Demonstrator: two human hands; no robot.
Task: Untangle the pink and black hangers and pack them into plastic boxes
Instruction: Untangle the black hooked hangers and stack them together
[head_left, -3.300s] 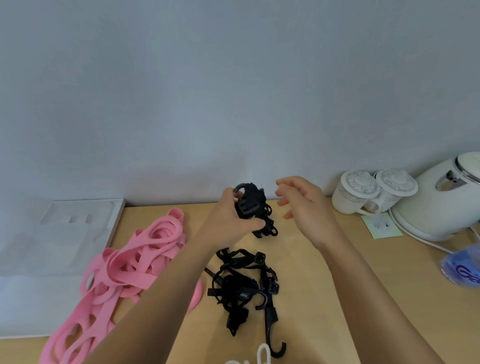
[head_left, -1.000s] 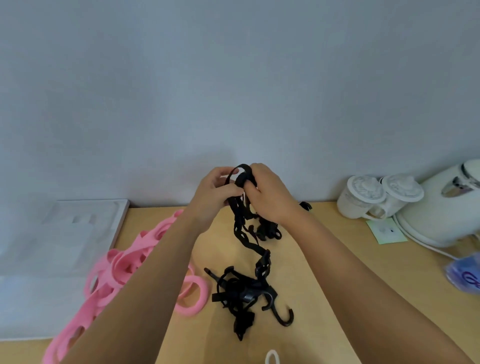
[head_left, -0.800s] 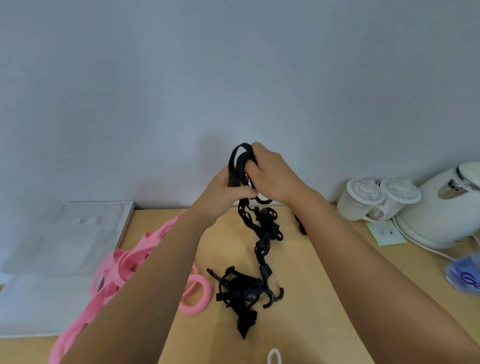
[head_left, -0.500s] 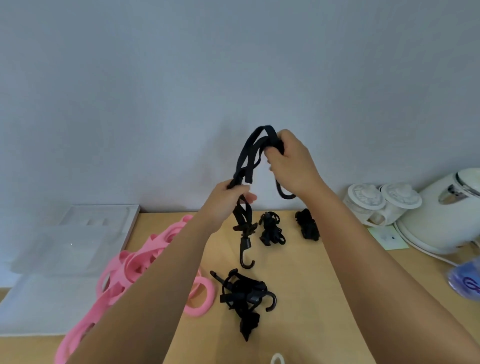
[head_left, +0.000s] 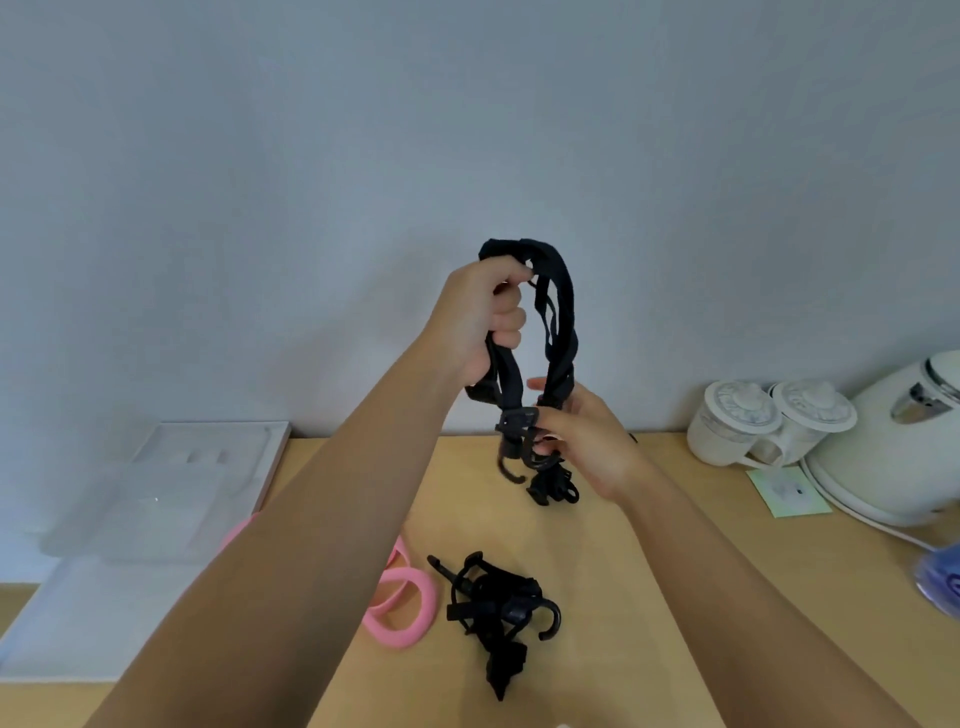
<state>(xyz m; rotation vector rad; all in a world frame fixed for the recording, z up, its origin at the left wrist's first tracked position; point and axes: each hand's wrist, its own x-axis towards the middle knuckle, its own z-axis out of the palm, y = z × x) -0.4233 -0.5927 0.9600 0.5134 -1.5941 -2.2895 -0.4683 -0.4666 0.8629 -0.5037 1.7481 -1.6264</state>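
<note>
One black hanger arches above the table, left hand gripping its upper strands, right hand pinching its hook ends together, likely to keep it clear of the tangle on that table.

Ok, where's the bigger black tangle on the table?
Head view, low centre: black tangle on the table, just right of the pink ring.

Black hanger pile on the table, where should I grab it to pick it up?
Probably the curved hook on the right of the black hanger pile, coming from above: it juts clear of the knotted middle, easy to pinch.
</note>
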